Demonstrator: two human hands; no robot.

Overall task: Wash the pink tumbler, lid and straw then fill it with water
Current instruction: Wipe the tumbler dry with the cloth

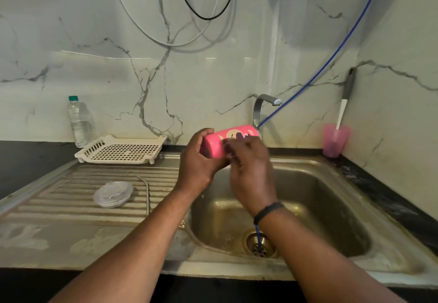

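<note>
Marble backsplash behind, steel sink (331, 184) in front of me with a ribbed drainboard (71, 184) off to the left. I've got the pink tumbler (222, 140) lying on its side above the basin, just in front of the tap (260, 106). My left hand (199, 165) is wrapped around its near end, and my right hand (251, 172) sits on its side, blurry, so can't tell if it's gripping. Clear lid (113, 194) is lying on the drainboard, with what looks like the straw (145, 191) next to it.
</note>
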